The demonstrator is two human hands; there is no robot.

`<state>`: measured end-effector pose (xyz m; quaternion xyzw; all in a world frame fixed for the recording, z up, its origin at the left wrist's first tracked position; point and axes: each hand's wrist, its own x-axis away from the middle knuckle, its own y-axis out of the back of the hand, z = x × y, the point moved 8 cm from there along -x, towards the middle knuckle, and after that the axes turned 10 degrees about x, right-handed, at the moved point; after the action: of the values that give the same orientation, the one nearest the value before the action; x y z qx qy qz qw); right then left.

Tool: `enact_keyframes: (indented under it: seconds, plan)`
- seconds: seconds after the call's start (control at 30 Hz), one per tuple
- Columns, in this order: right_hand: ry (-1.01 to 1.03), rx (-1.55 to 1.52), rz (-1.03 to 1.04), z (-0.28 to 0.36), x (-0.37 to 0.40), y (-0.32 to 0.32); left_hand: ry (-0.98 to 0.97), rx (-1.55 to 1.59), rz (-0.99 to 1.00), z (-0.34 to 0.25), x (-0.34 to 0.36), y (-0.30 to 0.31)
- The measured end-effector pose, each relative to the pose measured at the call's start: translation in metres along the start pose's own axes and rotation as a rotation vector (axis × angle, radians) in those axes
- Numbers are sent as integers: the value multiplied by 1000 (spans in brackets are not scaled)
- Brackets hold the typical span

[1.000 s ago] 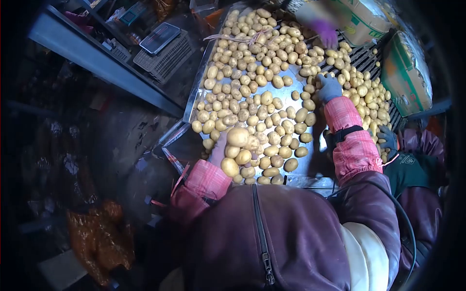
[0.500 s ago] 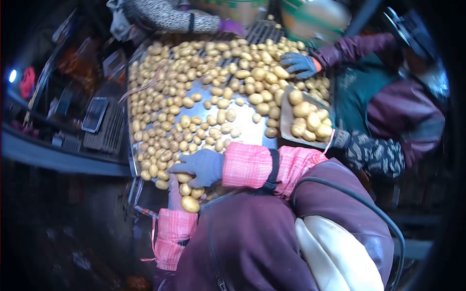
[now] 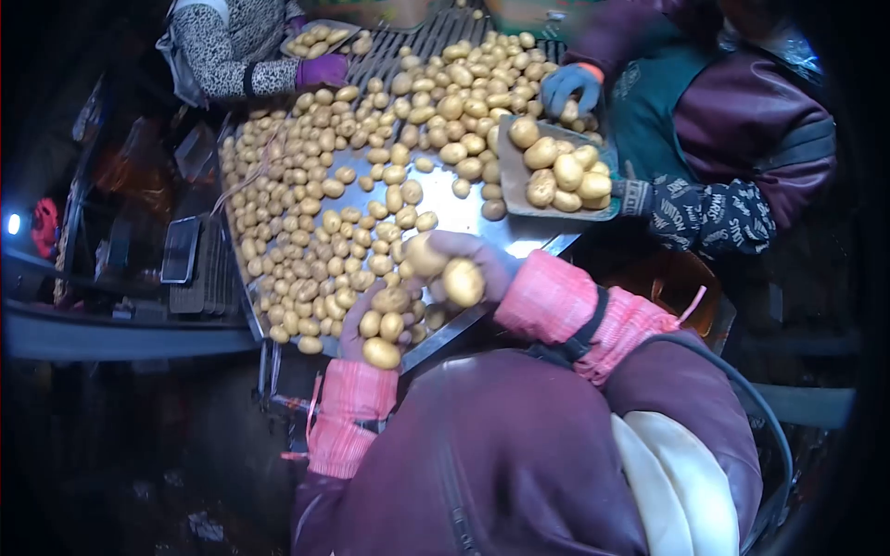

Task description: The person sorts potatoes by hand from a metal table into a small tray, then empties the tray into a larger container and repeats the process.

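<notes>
My gloved right hand point(image 3: 484, 259) is closed around two larger potatoes point(image 3: 464, 282), held just above the near edge of the metal table point(image 3: 468, 221). My left hand point(image 3: 354, 326), also gloved, curls along the left side of a small cluster of potatoes point(image 3: 381, 353) at that same edge. The potatoes hide part of its fingers and whatever supports the cluster from below. Many loose potatoes point(image 3: 306, 250) of mixed size cover the table beyond both hands.
At the right, a co-worker's blue-gloved hand point(image 3: 570, 90) touches potatoes beside a filled tray point(image 3: 554, 211). Another person's purple glove point(image 3: 322, 71) rests at the far left, near a second tray of potatoes point(image 3: 317, 39). A phone point(image 3: 180, 248) lies left of the table.
My right hand has moved right and up from the cluster and now holds two potatoes. My left hand stays by the cluster. The co-worker's filled tray appears shifted left as the view turned.
</notes>
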<state>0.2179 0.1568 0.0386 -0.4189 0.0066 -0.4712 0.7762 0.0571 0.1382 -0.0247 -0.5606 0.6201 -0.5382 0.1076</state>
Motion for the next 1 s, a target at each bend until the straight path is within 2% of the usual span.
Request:
enact_keyframes:
  seconds: [0.07,0.1,0.2,0.33,0.43,0.63,0.73,0.87,0.9,1.0]
  plan:
    - [20,-184,-27,-3,2,14,129,152,38,10,-2,-15]
    - [28,-202,-110,5,14,8,121,137,25,13,-4,-12]
    - [127,-77,-147,12,28,15,130,87,-51,18,-4,-8]
    - [172,-118,-148,8,26,17,147,108,-15,19,-7,-3]
    - [12,-174,-111,6,29,19,157,86,-57,18,-6,-4]
    - [-18,-92,-160,2,44,36,135,33,-79,16,-6,-9]
    - [28,24,-219,1,49,47,113,-3,-112,11,-1,-8]
    - [234,380,-210,21,27,37,119,105,-74,8,4,-15]
    - [61,369,-209,11,22,31,113,117,-84,8,5,-10]
    - [144,581,-94,3,-17,14,91,142,-1,0,10,-20]
